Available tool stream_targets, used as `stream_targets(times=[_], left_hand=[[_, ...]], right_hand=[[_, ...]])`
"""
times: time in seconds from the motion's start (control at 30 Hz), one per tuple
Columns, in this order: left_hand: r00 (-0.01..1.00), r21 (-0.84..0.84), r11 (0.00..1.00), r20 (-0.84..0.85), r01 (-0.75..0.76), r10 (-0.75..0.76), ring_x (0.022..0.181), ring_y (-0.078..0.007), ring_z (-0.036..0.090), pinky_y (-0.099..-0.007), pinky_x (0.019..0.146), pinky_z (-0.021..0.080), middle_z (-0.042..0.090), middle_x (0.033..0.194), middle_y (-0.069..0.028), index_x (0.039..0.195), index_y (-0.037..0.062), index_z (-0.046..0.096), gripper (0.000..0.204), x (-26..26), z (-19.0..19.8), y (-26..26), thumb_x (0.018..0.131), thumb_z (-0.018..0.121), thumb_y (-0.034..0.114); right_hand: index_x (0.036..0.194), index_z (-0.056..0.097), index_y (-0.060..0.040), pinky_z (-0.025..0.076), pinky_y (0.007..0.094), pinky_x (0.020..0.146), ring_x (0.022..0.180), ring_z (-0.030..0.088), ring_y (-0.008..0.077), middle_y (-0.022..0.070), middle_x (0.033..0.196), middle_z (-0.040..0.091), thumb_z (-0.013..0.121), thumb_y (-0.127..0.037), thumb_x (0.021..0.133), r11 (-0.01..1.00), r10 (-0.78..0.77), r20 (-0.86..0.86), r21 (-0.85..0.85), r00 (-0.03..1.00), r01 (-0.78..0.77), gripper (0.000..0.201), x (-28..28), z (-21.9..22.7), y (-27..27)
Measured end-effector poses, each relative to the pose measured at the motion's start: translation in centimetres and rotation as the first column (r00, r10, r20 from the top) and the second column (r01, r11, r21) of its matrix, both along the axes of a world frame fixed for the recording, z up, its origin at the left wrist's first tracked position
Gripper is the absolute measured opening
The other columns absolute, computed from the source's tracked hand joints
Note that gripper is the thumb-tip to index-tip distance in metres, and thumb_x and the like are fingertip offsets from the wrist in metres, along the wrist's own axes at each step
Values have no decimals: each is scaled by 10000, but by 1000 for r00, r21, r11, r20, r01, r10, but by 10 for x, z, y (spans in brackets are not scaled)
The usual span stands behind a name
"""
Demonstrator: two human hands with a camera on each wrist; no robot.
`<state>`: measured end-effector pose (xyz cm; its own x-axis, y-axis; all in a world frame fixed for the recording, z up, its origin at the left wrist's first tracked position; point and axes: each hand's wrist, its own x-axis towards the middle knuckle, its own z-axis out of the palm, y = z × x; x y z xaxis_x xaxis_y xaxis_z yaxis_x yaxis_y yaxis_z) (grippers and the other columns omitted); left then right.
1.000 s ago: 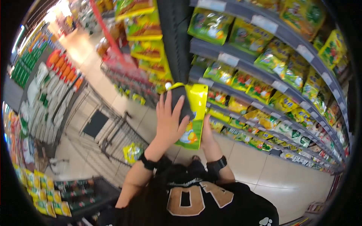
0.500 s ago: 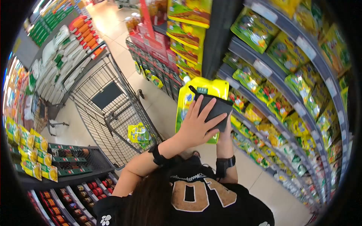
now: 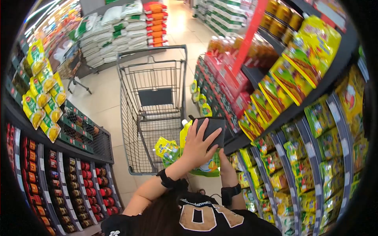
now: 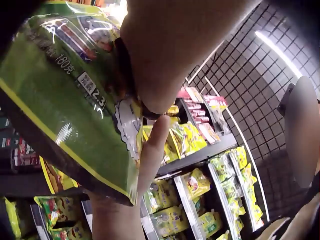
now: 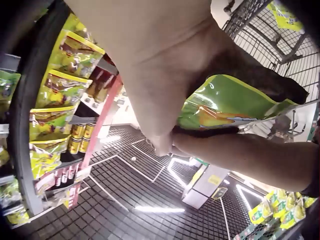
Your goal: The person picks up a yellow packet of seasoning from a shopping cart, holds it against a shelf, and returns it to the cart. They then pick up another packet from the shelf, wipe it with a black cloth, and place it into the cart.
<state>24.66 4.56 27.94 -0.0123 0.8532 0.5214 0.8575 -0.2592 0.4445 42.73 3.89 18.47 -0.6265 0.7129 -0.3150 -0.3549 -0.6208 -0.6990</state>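
Observation:
A yellow and green spouted pouch (image 3: 208, 170) is held in front of the body, its white cap at the upper left. Over its upper part lies a dark grey flat square piece (image 3: 217, 126) with a small loop. My left hand (image 3: 200, 147) rests on that piece, fingers spread and straight. From the right edge my right hand (image 3: 227, 163) grips the pouch, its thumb along the edge in the left wrist view; its other fingers are hidden behind. The green lower part of the pouch (image 4: 55, 110) shows printed text close up.
A shopping cart (image 3: 155, 97) stands just ahead, with another yellow-green pouch (image 3: 167, 149) in it. Shelves of yellow packets (image 3: 301, 151) run along the right. Jars (image 3: 53, 181) fill a rack at lower left. Stacked white sacks (image 3: 114, 35) stand beyond the cart.
The view has swung left, so the cart now sits near the middle. Both hands keep the pouch between them; the dark piece came round to face the camera more fully.

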Motion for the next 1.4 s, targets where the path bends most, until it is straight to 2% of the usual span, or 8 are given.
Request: stream_targets(times=[0.1, 0.37, 0.47, 0.67, 0.97, 1.07, 1.23, 1.4], left_hand=[[997, -6, 997, 40, -73, 73, 1143, -442, 250, -512, 926, 240, 278, 1289, -186, 1187, 191, 453, 502, -37, -3, -2, 706, 585, 252], [979, -40, 986, 118, -160, 164, 1127, -451, 262, -515, 921, 242, 279, 1273, -217, 1191, 169, 447, 490, -103, -25, 3, 721, 571, 226], [975, -39, 987, 156, -153, 157, 1130, -452, 261, -517, 923, 241, 276, 1275, -217, 1191, 179, 448, 487, -111, -37, 4, 722, 570, 223], [965, -62, 995, 245, -82, 94, 1137, -453, 250, -511, 929, 234, 269, 1282, -208, 1180, 189, 464, 463, -105, -57, 5, 729, 564, 220], [977, -73, 997, 213, -7, 23, 1098, -459, 287, -530, 908, 250, 302, 1257, -202, 1164, 197, 481, 474, -85, -68, 22, 709, 590, 269], [985, -104, 994, 171, 26, -8, 1098, -450, 295, -525, 898, 269, 319, 1250, -192, 1152, 217, 492, 491, -77, -61, 31, 683, 617, 294], [987, -131, 989, 130, -75, 92, 1105, -426, 318, -521, 893, 279, 323, 1257, -177, 1125, 225, 508, 496, -65, -70, 57, 658, 642, 326], [970, -223, 948, 43, -226, 241, 1109, -429, 319, -520, 895, 283, 330, 1256, -172, 1138, 225, 493, 504, -56, -73, 89, 664, 638, 311]], right_hand=[[1249, 331, -87, 401, 361, 863, 1042, 486, 233, 107, 1160, 470, 321, -378, 898, 997, 71, -36, -39, 997, -72, 456, -75, 20, 37], [1228, 343, -43, 401, 373, 861, 1024, 493, 254, 132, 1156, 469, 311, -377, 898, 987, 101, -141, -107, 985, -116, 471, -135, 22, 65], [1226, 346, -37, 386, 380, 875, 1033, 484, 259, 130, 1160, 467, 308, -375, 898, 995, 36, -183, -82, 983, -52, 473, -150, 34, 73], [1210, 367, -35, 390, 369, 868, 1003, 498, 251, 120, 1151, 479, 317, -373, 897, 958, -283, -63, 29, 957, 285, 463, -158, 40, 92], [1203, 373, -33, 408, 374, 855, 1013, 499, 256, 131, 1153, 478, 285, -392, 899, 947, -321, -81, -15, 944, 321, 478, -140, 30, 105], [1212, 358, -40, 426, 371, 848, 1006, 509, 259, 134, 1159, 466, 233, -441, 894, 972, -202, 14, -117, 979, 203, 527, -148, 34, 116], [1190, 396, -66, 463, 369, 800, 964, 532, 258, 123, 1130, 490, 250, -478, 881, 965, -7, -182, -260, 983, -42, 535, -151, -12, 145], [1191, 394, -68, 465, 379, 792, 958, 534, 260, 129, 1126, 491, 231, -472, 885, 911, 136, -247, -350, 960, -219, 532, -160, -12, 191]])
